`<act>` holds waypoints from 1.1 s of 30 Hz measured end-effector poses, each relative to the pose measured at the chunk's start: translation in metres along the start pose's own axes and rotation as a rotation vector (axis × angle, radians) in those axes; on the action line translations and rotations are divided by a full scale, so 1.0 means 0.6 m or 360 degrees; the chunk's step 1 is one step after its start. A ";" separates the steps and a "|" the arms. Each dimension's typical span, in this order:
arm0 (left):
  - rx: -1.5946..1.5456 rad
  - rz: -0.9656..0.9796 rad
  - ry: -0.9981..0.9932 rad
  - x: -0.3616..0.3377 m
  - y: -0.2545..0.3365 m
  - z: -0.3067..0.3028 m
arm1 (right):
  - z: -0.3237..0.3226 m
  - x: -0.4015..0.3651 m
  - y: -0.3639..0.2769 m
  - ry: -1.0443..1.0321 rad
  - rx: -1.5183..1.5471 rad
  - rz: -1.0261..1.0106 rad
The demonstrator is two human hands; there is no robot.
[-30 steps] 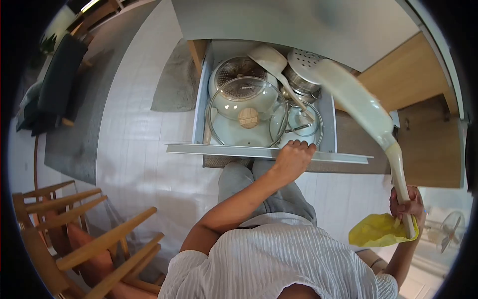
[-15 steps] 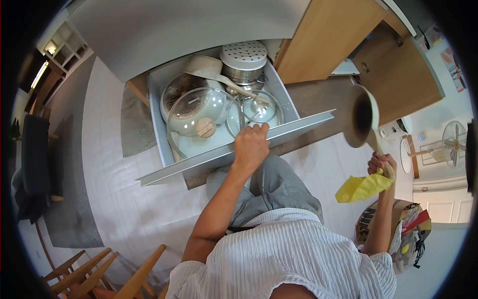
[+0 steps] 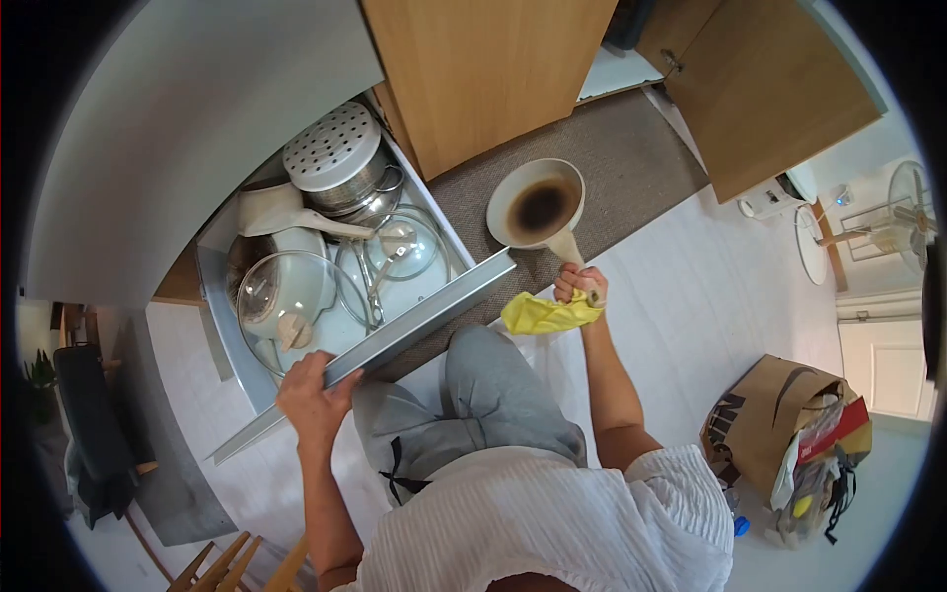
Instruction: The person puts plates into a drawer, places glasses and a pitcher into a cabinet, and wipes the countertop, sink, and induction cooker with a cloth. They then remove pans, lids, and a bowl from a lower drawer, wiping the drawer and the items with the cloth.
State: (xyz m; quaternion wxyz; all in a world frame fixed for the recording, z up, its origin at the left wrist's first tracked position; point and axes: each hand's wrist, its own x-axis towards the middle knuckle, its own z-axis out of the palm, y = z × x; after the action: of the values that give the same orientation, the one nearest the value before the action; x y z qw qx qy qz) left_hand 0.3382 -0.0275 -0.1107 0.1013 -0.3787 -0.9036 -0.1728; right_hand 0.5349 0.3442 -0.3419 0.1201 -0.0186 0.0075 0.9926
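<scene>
My right hand [image 3: 580, 284] is closed round the handle of a pale frying pan [image 3: 508, 202], which is stained dark brown inside. A crumpled yellow cloth [image 3: 547, 314] hangs from the same hand. The fingers of my left hand [image 3: 314, 395] hook over the top edge of the drawer front [image 3: 414, 331], thumb on the outer side. Inside the pulled-out drawer lie a large glass lid [image 3: 261, 296] with a wooden knob, a smaller glass lid [image 3: 414, 242], a pale saucepan [image 3: 268, 209] and a steel pot [image 3: 350, 192] under a white perforated insert [image 3: 330, 148].
To the right, a cabinet door [image 3: 769, 99] stands wide open above a grey-brown mat [image 3: 631, 148]. A full paper bag [image 3: 764, 414] is on the floor at lower right, with a fan [image 3: 903, 202] farther back. Wooden chair parts [image 3: 237, 562] show at lower left.
My view has turned to the right. The frying pan and cloth have come inward, closer to the drawer, in my right hand. My left hand has shifted left along the drawer front.
</scene>
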 end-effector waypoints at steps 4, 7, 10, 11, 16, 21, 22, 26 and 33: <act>0.0075 -0.0023 -0.0142 0.014 0.012 0.000 | -0.093 -0.013 0.014 -0.0002 0.0109 -0.0080; 0.0114 -0.0058 -0.0235 0.022 0.014 0.002 | -0.139 -0.057 0.002 0.0252 -0.0220 -0.0046; 0.0079 -0.0073 -0.0248 0.025 0.019 0.002 | -0.176 -0.082 -0.030 0.1184 -0.1406 0.0520; 0.0086 -0.0086 -0.0287 0.028 0.021 0.002 | -0.181 -0.086 -0.040 0.1274 -0.1470 0.0685; 0.0130 -0.0084 -0.0253 0.030 0.027 0.004 | -0.265 -0.089 -0.034 0.1265 -0.2221 0.0630; 0.0056 -0.0083 -0.0334 0.016 0.022 0.002 | -0.104 -0.015 -0.042 0.1497 -0.3957 0.1549; 0.0048 0.0016 -0.0137 0.002 0.008 0.013 | -0.078 0.001 -0.059 0.1512 -0.4037 0.1348; -0.0019 -0.0058 -0.0193 -0.005 0.002 0.013 | 0.056 0.100 -0.150 0.1179 -0.3017 -0.0553; -0.0110 -0.0029 -0.0171 -0.019 0.010 -0.008 | 0.791 0.250 -0.041 -0.0592 -0.2208 -0.2519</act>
State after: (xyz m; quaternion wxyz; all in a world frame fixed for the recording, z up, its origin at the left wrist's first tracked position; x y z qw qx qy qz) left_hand 0.3509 -0.0329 -0.1085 0.0379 -0.3824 -0.9047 -0.1841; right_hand 0.3784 0.4133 0.1260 0.6927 0.0693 -0.5916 0.4067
